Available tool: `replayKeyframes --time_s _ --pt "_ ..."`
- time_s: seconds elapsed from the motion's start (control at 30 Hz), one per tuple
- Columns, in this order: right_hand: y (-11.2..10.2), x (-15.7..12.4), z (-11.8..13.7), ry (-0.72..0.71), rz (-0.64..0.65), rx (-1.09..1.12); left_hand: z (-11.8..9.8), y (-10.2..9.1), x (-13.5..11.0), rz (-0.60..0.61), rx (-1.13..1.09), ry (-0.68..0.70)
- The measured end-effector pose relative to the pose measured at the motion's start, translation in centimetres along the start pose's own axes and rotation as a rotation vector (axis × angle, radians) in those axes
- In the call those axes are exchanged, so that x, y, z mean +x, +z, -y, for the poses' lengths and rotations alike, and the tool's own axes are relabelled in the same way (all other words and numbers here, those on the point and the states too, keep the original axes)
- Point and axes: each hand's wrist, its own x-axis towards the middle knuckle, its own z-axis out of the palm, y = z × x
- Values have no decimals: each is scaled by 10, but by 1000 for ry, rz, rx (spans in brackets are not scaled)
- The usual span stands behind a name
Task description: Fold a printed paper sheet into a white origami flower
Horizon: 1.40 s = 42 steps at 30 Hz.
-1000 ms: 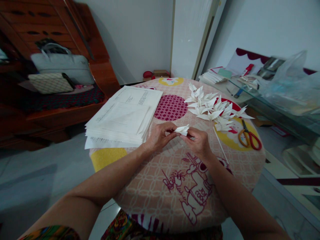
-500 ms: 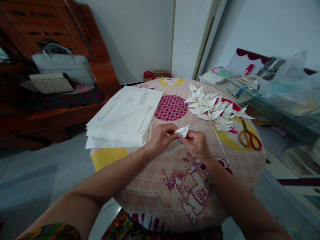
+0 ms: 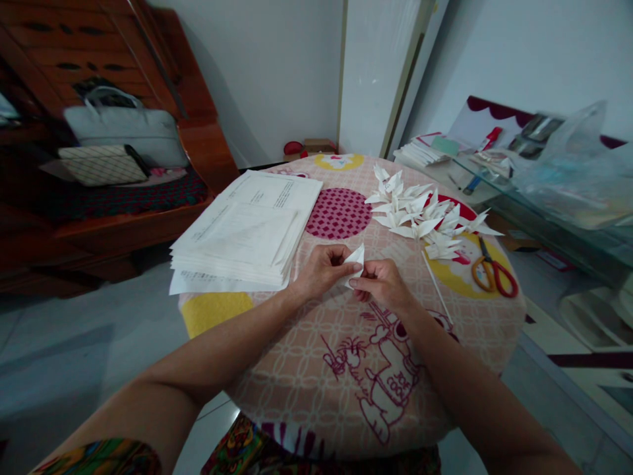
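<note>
A small folded piece of white paper is pinched between both hands above the middle of the round table. My left hand grips it from the left, thumb on top. My right hand pinches its lower right edge with thumb and finger. The paper stands tilted with a pointed tip upward; its lower part is partly hidden by fingers. To the right lies a heap of folded white paper pieces with pointed tips. A thick stack of printed paper rests left of my hands.
Scissors with orange and red handles lie at the table's right. A thin white stick lies near my right hand. The patterned tablecloth covers the table. A glass shelf with a plastic bag stands at right, a wooden bench at left.
The folded paper has turned from lying slanted to the right to pointing upward. My right hand has shifted slightly down and left, its fingers now on the paper's lower edge.
</note>
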Motion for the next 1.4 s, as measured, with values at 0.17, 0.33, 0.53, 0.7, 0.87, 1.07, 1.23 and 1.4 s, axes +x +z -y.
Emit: replayKeyframes --time_s 0.17,0.33,0.53,0.7,0.87,1.07,1.23,1.4 --pt "4 -2 4 16 55 31 3 0 0 10 -163 -89" --pt "4 -1 4 75 115 94 6 3 2 11 -301 -210" --pt "2 -1 6 136 158 125 7 6 4 -45 -347 -238" --pt "4 0 4 109 164 149 6 5 4 -104 -380 -262" --pt "6 4 -2 24 108 147 5 4 5 -126 -388 -271" --pt "3 2 0 24 63 112 6 9 7 -84 -419 -289" --pt "4 2 1 33 72 109 6 10 8 -131 -452 -248" --pt "3 3 1 24 86 75 8 9 10 -122 -435 -232"
